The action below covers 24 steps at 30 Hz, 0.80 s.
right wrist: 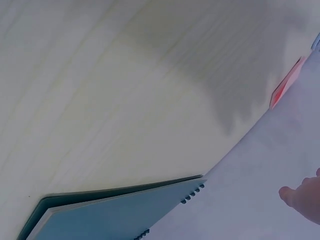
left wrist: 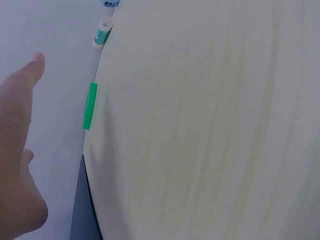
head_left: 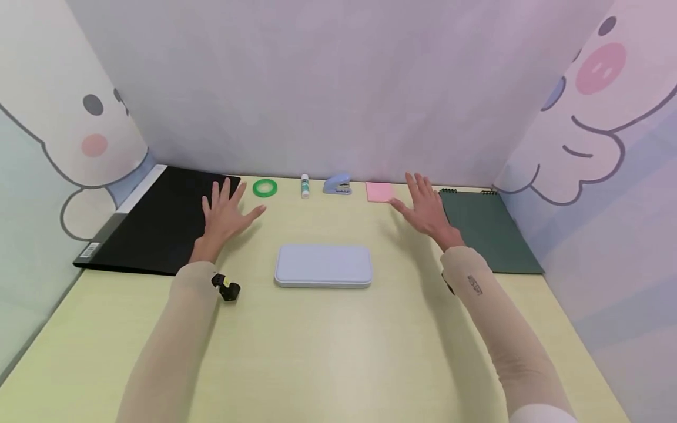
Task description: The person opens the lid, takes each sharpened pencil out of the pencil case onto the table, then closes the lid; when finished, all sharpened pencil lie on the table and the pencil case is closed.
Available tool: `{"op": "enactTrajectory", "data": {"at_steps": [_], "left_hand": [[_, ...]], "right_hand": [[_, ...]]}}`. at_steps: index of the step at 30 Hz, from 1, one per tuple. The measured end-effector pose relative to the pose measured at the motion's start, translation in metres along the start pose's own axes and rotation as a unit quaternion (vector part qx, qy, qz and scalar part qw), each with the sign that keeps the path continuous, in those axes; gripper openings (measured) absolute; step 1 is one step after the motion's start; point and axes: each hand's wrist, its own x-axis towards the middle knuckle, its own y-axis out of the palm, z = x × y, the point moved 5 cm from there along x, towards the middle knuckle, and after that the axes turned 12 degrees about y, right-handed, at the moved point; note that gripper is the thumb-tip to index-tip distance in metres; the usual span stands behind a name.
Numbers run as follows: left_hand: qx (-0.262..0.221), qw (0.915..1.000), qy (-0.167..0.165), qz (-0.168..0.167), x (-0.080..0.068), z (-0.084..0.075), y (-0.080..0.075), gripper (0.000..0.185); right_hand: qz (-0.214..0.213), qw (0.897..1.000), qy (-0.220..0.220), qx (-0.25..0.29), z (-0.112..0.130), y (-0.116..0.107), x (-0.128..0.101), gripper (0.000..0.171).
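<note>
Left hand [head_left: 224, 212] hovering spread, empty, over black folder [head_left: 158, 220] edge, right hand [head_left: 425, 207] spread, empty, beside green notebook [head_left: 489, 229], case [head_left: 323, 265] lying between, long axis left-right, bare table [head_left: 338, 352] all around.

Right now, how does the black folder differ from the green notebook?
The black folder lies at the table's left, under the left hand; the green notebook lies at the right, beside the right hand. The folder is black with a white spine and looks larger; the notebook is dark green, spiral-bound along its far edge. Both lie flat and closed.
</note>
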Motion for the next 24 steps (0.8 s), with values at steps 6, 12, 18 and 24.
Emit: {"op": "enactTrajectory", "data": {"at_steps": [6,12,18,24], "left_hand": [[-0.046,0.9979,0.038,0.027,-0.003,-0.022,0.003,0.086],[-0.117,0.9877,0.086,0.056,-0.013,-0.050,0.011,0.072],[-0.168,0.9727,0.123,0.102,-0.030,-0.074,0.022,0.068],[-0.200,0.9571,0.155,0.141,-0.040,-0.095,0.030,0.070]], "right_hand": [[0.038,0.998,-0.010,0.049,0.013,0.004,-0.007,0.093],[0.079,0.993,-0.037,0.081,0.026,0.014,-0.018,0.095],[0.130,0.980,-0.068,0.136,0.043,0.028,-0.038,0.096],[0.179,0.967,-0.088,0.157,0.062,0.039,-0.053,0.095]]}}
